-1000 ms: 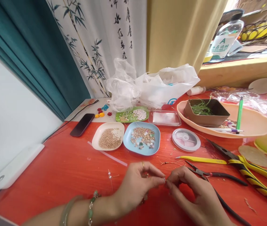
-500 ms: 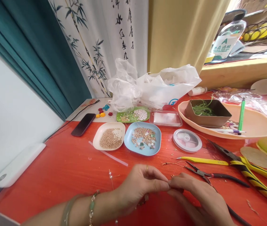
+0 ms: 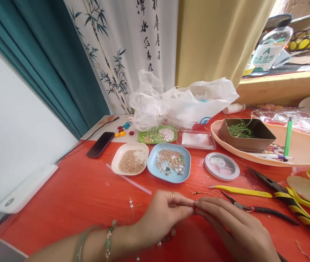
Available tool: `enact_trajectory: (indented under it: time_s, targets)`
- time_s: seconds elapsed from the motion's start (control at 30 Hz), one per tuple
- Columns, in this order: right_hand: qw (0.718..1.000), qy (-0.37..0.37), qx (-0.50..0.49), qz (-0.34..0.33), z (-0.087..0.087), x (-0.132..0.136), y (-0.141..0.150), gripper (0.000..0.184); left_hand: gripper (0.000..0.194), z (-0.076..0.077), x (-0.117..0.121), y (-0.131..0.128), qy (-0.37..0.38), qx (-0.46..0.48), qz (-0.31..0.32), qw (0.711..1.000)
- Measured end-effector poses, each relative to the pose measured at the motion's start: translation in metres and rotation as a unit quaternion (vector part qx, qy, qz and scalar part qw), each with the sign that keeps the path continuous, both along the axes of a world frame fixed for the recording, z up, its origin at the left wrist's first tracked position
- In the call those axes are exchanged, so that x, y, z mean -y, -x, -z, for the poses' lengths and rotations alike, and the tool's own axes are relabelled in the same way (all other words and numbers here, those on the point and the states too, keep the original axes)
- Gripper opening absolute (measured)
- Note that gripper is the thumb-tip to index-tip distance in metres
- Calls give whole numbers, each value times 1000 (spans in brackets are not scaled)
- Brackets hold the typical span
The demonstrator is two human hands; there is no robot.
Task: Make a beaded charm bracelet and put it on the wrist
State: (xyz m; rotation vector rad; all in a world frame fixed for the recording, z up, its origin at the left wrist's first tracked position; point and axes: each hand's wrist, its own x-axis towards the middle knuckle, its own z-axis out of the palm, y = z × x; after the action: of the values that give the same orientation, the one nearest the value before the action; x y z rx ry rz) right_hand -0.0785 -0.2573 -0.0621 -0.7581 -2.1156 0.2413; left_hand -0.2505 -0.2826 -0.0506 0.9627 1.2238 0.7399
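My left hand (image 3: 165, 213) is closed in a pinch, thumb against forefinger. Below its palm hangs a beaded string (image 3: 168, 235), mostly hidden by the fingers. My right hand (image 3: 232, 223) meets the left fingertips, its thumb and fingers pressed together on the same small spot. What exactly lies between the fingertips is too small to see. On my left wrist are a beaded bracelet (image 3: 108, 240) and a green bangle (image 3: 79, 243). Just beyond the left wrist, a wire with pearly beads (image 3: 131, 203) lies on the red table.
Ahead stand a cream dish of gold beads (image 3: 113, 162) and a blue dish of mixed beads (image 3: 153, 174). Rightward lie a wire spool (image 3: 222, 176), yellow tweezers (image 3: 242, 190), black-handled pliers (image 3: 269, 212) and larger yellow-black pliers (image 3: 288, 200). A phone (image 3: 100, 145) rests at left.
The view has shifted slightly, so the table things sit a little further right. My right fingers have straightened and lie more closely together, while my left hand keeps its pinch.
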Motion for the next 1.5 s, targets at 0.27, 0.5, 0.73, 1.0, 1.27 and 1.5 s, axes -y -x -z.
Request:
enact_trajectory:
  time_s: [0.27, 0.5, 0.73, 1.0, 1.27, 1.5]
  targets:
    - [998, -8, 60, -17, 10, 0, -5, 17, 22, -7, -8, 5, -9, -39, 27, 999]
    - [994, -56, 82, -50, 11, 2, -8, 26, 20, -15, -13, 8, 12, -46, 52, 998]
    - [998, 66, -9, -19, 1, 1, 2, 18, 22, -27, -18, 19, -62, -129, 118, 983]
    - [882, 443, -148, 65, 3, -7, 3, 22, 20, -42, -21, 31, -195, -358, 122, 905]
    - [853, 483, -186, 61, -4, -5, 6, 20, 18, -31, -16, 28, -287, -459, 241, 805]
    - [849, 491, -186, 51, -4, -4, 7, 22, 16, -23, -13, 19, -254, -516, 276, 770]
